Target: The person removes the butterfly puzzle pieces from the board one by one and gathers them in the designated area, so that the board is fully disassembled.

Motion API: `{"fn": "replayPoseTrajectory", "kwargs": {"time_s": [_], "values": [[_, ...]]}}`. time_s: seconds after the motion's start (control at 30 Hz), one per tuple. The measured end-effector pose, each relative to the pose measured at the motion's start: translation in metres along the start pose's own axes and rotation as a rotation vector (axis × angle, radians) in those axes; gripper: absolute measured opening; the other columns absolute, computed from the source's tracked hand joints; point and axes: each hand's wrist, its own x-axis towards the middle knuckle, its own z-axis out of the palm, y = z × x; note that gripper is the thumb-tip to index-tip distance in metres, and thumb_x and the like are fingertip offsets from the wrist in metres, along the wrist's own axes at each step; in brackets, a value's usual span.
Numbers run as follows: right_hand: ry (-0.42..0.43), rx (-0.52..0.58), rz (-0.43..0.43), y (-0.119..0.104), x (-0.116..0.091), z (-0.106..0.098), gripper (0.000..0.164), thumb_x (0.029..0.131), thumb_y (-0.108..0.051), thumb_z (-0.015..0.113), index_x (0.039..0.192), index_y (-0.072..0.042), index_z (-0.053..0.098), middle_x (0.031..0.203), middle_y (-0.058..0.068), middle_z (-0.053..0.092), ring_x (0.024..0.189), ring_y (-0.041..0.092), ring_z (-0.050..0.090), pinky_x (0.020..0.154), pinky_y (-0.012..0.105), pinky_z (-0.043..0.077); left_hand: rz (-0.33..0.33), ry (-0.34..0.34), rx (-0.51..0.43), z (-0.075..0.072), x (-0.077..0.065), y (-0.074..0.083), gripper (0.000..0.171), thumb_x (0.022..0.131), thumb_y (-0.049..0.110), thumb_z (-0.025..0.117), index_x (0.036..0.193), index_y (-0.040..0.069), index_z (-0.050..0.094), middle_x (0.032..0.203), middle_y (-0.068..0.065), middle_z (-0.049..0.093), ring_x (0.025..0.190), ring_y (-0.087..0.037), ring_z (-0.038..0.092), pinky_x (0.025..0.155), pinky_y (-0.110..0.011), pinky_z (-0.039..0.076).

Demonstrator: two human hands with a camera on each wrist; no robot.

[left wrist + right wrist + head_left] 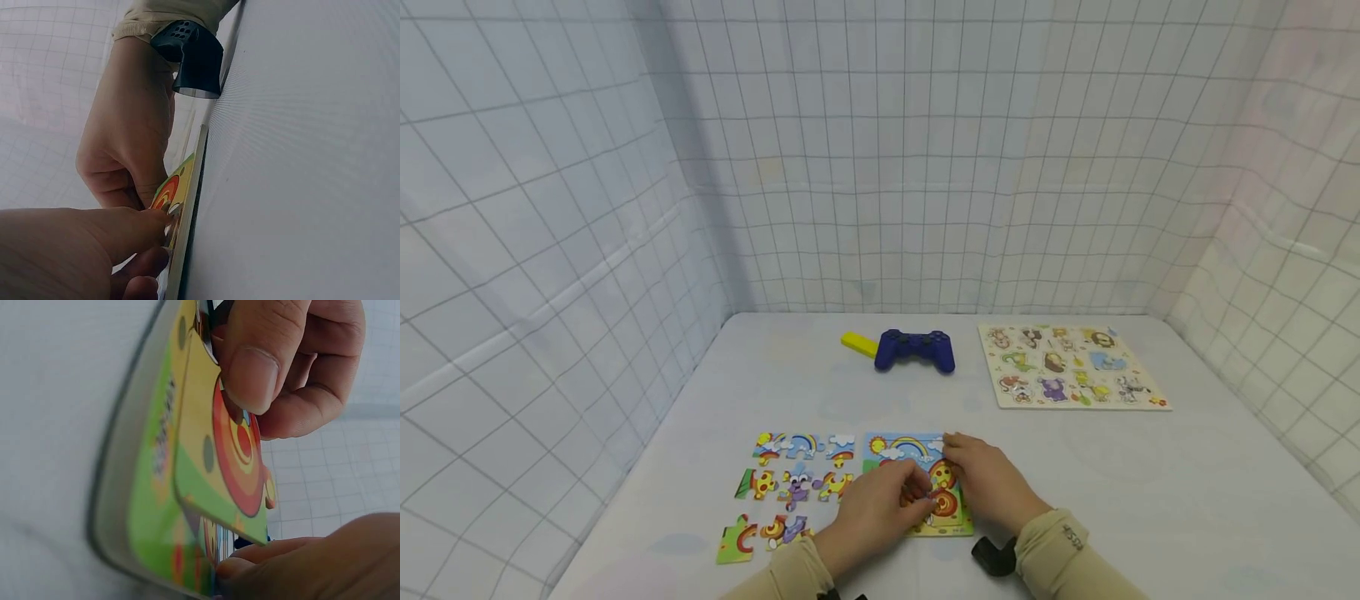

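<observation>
My left hand (880, 504) pinches a jigsaw puzzle piece (203, 434) between thumb and curled fingers. Green, yellow and red rings mark this corner piece, which tilts over the lower right of the puzzle board (895, 435). The board shows a sun and a rainbow and lies flat on the table. Along its right edge rests my right hand (988, 479), fingertips at the upper right corner. Left of the board, several loose puzzle pieces (797, 487) lie in rows; my left forearm partly hides the lowest row.
Farther back lie a dark blue game controller (914, 350) and a yellow block (859, 342) beside it. An animal picture board (1071, 367) lies at the back right. White gridded cloth walls (925, 167) enclose the table (1150, 483) at the back and sides.
</observation>
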Motion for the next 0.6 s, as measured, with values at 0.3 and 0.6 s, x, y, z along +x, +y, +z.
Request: {"fn": "replayPoseTrajectory", "kwargs": {"time_s": [0.3,0.6], "values": [[-0.013,0.005,0.008,-0.0030,-0.0007,-0.0006,0.027,0.101,-0.003,0.061,0.127,0.001,0.070,0.144,0.018,0.060,0.138,0.036,0.053,0.113,0.054,0.042,0.042,-0.007,-0.201,0.0010,0.0013,0.0004,0.013,0.090,0.028,0.081,0.091,0.025,0.068,0.077,0.017,0.063,0.061,0.002,0.052,0.055,-0.019,0.044],[-0.015,-0.010,-0.002,-0.0031,-0.0018,0.0007,0.026,0.101,-0.003,0.060,0.125,0.000,0.071,0.144,0.018,0.060,0.139,0.037,0.052,0.113,0.054,0.042,0.064,0.006,-0.337,0.0012,0.0012,0.0005,0.011,0.088,0.016,0.080,0.098,0.017,0.075,0.080,0.013,0.071,0.064,0.002,0.061,0.059,-0.019,0.051]]}}
